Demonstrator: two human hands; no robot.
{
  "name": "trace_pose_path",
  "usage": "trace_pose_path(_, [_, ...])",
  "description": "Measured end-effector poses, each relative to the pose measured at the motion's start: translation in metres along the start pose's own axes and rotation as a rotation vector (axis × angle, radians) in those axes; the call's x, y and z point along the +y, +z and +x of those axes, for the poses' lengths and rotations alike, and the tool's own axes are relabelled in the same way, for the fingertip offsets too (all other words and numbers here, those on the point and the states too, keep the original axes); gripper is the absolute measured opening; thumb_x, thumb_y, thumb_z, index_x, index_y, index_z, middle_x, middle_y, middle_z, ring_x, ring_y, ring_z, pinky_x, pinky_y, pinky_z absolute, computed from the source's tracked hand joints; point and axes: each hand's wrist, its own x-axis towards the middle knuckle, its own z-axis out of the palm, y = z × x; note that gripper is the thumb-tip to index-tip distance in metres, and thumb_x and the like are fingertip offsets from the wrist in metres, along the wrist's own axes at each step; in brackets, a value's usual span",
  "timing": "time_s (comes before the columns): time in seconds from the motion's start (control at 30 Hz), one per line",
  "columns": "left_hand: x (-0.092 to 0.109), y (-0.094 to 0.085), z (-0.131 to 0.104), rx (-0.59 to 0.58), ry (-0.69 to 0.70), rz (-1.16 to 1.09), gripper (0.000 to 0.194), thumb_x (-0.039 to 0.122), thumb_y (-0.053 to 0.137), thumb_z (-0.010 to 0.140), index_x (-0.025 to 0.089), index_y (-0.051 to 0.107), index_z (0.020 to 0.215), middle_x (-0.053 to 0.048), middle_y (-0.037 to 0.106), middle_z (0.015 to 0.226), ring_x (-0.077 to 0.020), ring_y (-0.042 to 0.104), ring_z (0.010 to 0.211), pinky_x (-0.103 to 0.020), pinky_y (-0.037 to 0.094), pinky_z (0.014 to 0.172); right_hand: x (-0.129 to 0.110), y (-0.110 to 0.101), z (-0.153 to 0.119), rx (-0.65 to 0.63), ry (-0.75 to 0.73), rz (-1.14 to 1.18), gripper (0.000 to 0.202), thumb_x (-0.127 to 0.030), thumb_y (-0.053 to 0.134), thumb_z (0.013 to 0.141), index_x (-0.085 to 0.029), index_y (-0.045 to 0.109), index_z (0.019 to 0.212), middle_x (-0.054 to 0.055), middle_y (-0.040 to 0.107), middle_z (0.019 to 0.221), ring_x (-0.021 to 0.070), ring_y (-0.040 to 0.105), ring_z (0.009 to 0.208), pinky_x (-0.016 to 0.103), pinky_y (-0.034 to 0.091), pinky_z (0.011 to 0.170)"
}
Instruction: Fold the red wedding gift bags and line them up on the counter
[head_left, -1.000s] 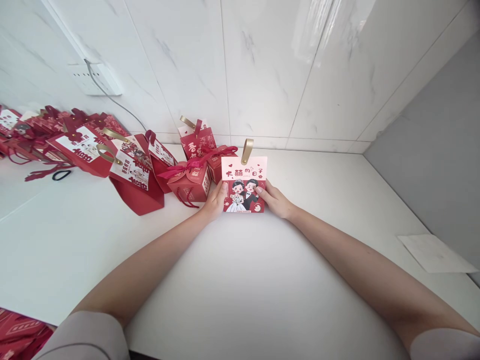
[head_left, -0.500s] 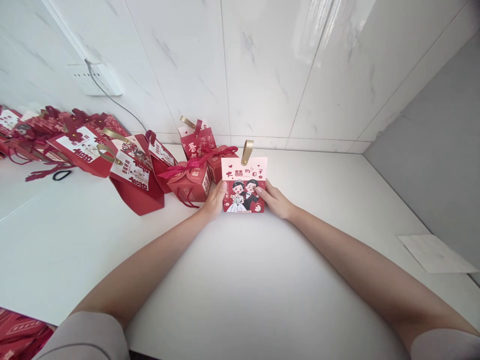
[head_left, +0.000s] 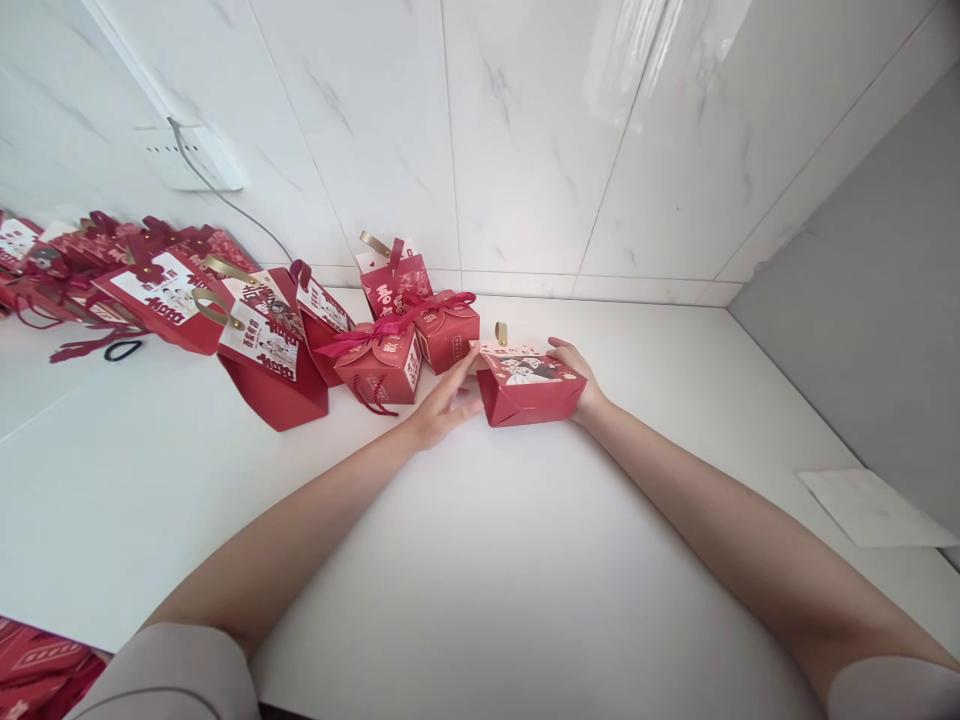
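Observation:
A red gift box (head_left: 534,398) with a bride-and-groom print and a small gold loop handle (head_left: 501,333) is tipped back, so its folded red bottom faces me. My right hand (head_left: 582,380) grips it along the right side, with the fingers reaching behind. At the box's left edge is my left hand (head_left: 448,402), its thumb and fingers apart. The fingertips come close to the box; whether they touch it I cannot tell. Just beyond my left hand are two red boxes with ribbon bows, one (head_left: 381,370) in front of the other (head_left: 450,335).
Taller red gift boxes (head_left: 274,375) stand on the white table (head_left: 525,580) to the left, and more red packaging (head_left: 112,250) is piled at the far left. A white sheet (head_left: 874,507) lies at the right. Behind is a tiled wall (head_left: 517,150) with a socket (head_left: 191,160).
The gift box has tilted back from upright, showing its bottom, and shifted right with my right hand. My left hand has loosened from its side, fingers now apart.

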Motion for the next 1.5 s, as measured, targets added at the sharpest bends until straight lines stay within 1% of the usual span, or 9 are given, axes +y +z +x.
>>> trace_pose_path(0.2, [0.005,0.003,-0.001,0.013,-0.080,0.090,0.100,0.049,0.070,0.079,0.028,0.010,0.156,-0.010,0.022,0.162,-0.0318,0.022,0.149,-0.047,0.030,0.118,-0.003,-0.005,0.002,-0.033,0.070,-0.054,0.036,-0.035,0.060,0.068,-0.027,0.052,0.102,-0.002,0.059,0.073,0.0182,0.062,0.061,0.032,0.052,0.051])
trace_pose_path(0.43, [0.014,0.008,0.001,0.040,-0.109,0.055,0.053,0.048,0.046,0.095,0.022,0.049,0.141,-0.007,0.053,0.145,-0.0259,0.049,0.134,-0.038,0.036,0.115,-0.004,-0.003,0.005,-0.061,0.024,-0.131,0.026,-0.044,0.054,0.075,-0.024,0.054,0.090,0.002,0.063,0.072,0.0219,0.065,0.066,0.037,0.054,0.057])
trace_pose_path(0.57, [0.017,0.007,0.002,0.140,-0.175,0.166,0.049,0.049,0.050,0.092,0.020,0.059,0.131,-0.007,0.063,0.131,-0.0267,0.057,0.122,-0.039,0.042,0.108,0.000,0.005,-0.003,0.012,-0.066,-0.188,0.025,-0.040,0.051,0.080,-0.024,0.057,0.098,0.005,0.066,0.096,0.0247,0.065,0.094,0.042,0.055,0.083])
trace_pose_path(0.67, [0.013,0.006,0.003,0.211,-0.242,0.263,0.045,0.050,0.054,0.090,0.020,0.064,0.121,-0.007,0.067,0.119,-0.0261,0.061,0.112,-0.039,0.046,0.100,-0.001,0.010,-0.017,0.141,-0.255,-0.299,0.028,-0.040,0.051,0.085,-0.026,0.060,0.107,0.007,0.052,0.134,0.0263,0.044,0.131,0.047,0.036,0.112])
trace_pose_path(0.73, [0.011,0.005,0.003,0.255,-0.264,0.341,0.039,0.051,0.056,0.088,0.019,0.068,0.108,-0.007,0.068,0.108,-0.0246,0.062,0.104,-0.038,0.047,0.095,-0.005,0.012,-0.027,0.211,-0.479,-0.431,0.027,-0.042,0.047,0.091,-0.025,0.062,0.107,0.008,0.044,0.142,0.0261,0.036,0.138,0.047,0.028,0.117])
trace_pose_path(0.83, [0.008,0.005,0.004,0.275,-0.271,0.425,0.033,0.051,0.062,0.082,0.018,0.066,0.086,-0.005,0.062,0.096,-0.0212,0.061,0.091,-0.036,0.047,0.088,-0.012,0.013,-0.038,0.116,-0.727,-0.566,0.030,-0.044,0.041,0.097,-0.027,0.065,0.102,0.008,0.059,0.127,0.0259,0.051,0.126,0.047,0.037,0.110])
trace_pose_path(1.0, [0.006,0.006,0.003,0.252,-0.243,0.455,0.035,0.048,0.076,0.068,0.019,0.060,0.081,-0.002,0.060,0.091,-0.0192,0.059,0.084,-0.033,0.048,0.081,-0.012,0.015,-0.043,-0.070,-0.751,-0.627,0.025,-0.045,0.053,0.094,-0.028,0.070,0.100,0.006,0.072,0.106,0.0257,0.065,0.099,0.045,0.052,0.091])
trace_pose_path(1.2, [0.008,0.007,0.003,0.242,-0.230,0.373,0.030,0.045,0.072,0.073,0.018,0.062,0.082,-0.002,0.067,0.085,-0.0190,0.061,0.079,-0.033,0.050,0.078,-0.008,0.013,-0.037,-0.303,-0.881,-0.726,0.024,-0.040,0.061,0.091,-0.032,0.071,0.111,0.003,0.073,0.114,0.0253,0.063,0.113,0.049,0.047,0.104])
trace_pose_path(1.5, [0.012,0.008,0.003,0.243,-0.240,0.348,0.030,0.044,0.070,0.076,0.017,0.063,0.086,-0.003,0.069,0.087,-0.0197,0.064,0.079,-0.034,0.052,0.077,-0.008,0.013,-0.033,-0.333,-0.912,-0.786,0.029,-0.040,0.059,0.092,-0.033,0.069,0.118,0.003,0.071,0.120,0.0257,0.062,0.116,0.050,0.046,0.106])
